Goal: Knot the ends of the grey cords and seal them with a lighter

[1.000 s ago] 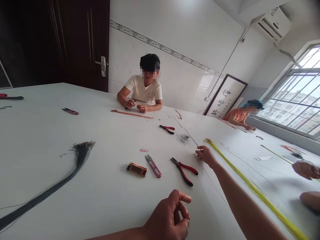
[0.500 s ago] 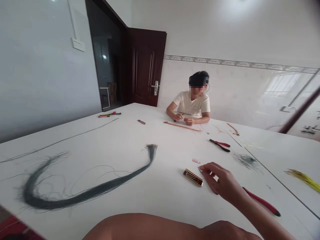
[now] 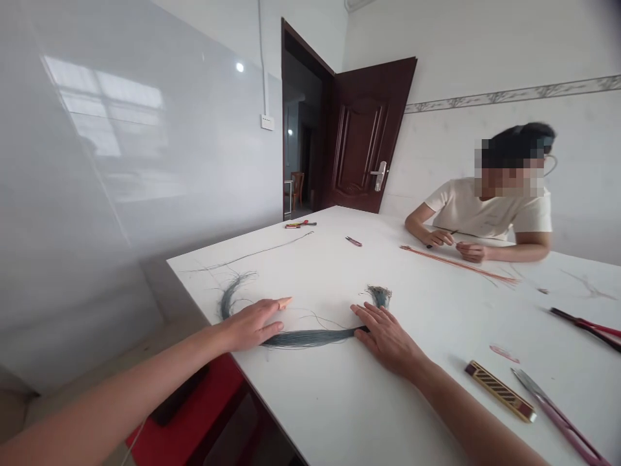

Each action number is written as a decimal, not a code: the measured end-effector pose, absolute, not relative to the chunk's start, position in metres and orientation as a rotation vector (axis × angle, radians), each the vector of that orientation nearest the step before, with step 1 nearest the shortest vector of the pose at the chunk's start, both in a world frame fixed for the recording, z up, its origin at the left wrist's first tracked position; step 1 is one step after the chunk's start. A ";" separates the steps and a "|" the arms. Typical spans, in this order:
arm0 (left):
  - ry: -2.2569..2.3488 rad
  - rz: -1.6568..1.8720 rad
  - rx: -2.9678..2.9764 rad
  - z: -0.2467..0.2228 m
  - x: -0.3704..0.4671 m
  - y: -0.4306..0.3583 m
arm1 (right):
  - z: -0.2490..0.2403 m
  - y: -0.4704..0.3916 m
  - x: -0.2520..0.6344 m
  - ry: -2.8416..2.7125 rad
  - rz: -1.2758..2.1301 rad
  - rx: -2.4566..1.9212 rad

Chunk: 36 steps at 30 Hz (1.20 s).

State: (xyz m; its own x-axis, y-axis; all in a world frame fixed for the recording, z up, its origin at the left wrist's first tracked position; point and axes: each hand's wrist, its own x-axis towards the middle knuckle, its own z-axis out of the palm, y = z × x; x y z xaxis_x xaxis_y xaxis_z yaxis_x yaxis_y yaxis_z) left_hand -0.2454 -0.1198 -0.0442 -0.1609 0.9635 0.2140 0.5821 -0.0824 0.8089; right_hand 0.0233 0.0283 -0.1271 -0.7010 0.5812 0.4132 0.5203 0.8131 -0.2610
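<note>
A long bundle of thin dark grey-green strands lies in a curve on the white table, its crimped, wiry end standing up beyond my right hand. My left hand is over the bundle's left part, fingers stretched out and thumb apart. Over the bundle near that wiry end rests my right hand, palm down with its fingers spread. Parts of the strands are hidden beneath both hands. Pink-handled snips lie to the right of my right forearm, beside a brown and gold striped bar.
Across the white table sits a person handling something thin, near a row of orange strands. Pliers lie at the right, small snips and other tools toward the back. The table's left edge is close to my left hand.
The view has swung left. My left hand has come into view over the strand bundle. My right hand has let go of the snips and moved left onto the bundle.
</note>
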 end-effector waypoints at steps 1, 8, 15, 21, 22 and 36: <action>1.763 1.077 1.704 -0.048 -0.251 -0.131 | -0.130 0.030 0.020 -2.514 0.169 -0.819; 1.879 0.598 1.922 -0.051 -0.250 -0.196 | -0.141 0.029 0.028 -2.450 0.146 -0.912; 2.051 0.514 1.858 -0.044 -0.258 -0.211 | -0.145 0.028 0.026 -2.391 0.125 -0.949; 2.113 0.382 1.853 -0.025 -0.272 -0.188 | -0.140 0.025 0.026 -2.385 0.133 -0.995; 2.126 0.384 1.871 -0.025 -0.276 -0.182 | -0.139 0.024 0.026 -2.386 0.136 -1.005; 1.835 0.443 2.155 -0.066 -0.264 -0.128 | -0.131 0.024 0.026 -2.450 0.216 -1.090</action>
